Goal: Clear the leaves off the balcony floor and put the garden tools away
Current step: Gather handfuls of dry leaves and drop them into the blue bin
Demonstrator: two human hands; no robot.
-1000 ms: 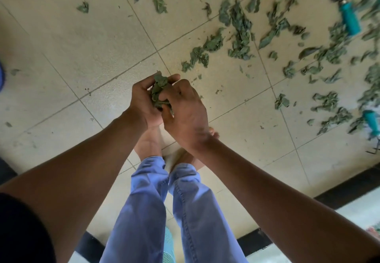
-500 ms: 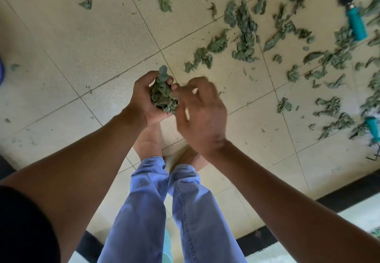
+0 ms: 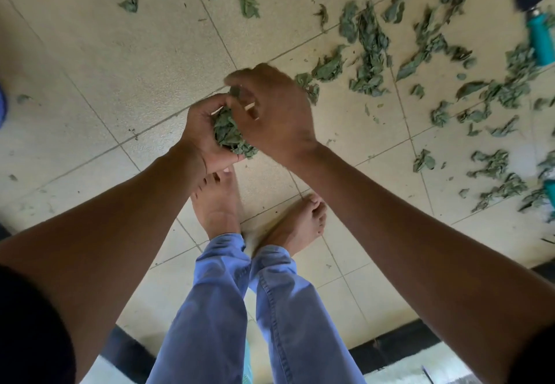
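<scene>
Leaves (image 3: 229, 134) bunched in cupped left hand (image 3: 204, 131), right hand (image 3: 273, 113) above.

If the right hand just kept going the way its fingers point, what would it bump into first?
The right hand points toward the left hand, so it would probably meet the wad of leaves cupped there almost at once; motion blur hides whether it already touches.

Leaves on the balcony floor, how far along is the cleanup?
Early. Done: only a small wad of leaves is gathered, cupped in the left hand, with the right hand over it. Left: most scattered leaves still cover the tiles to the right, and the teal-handled tool still lies among them, not put away.
</scene>
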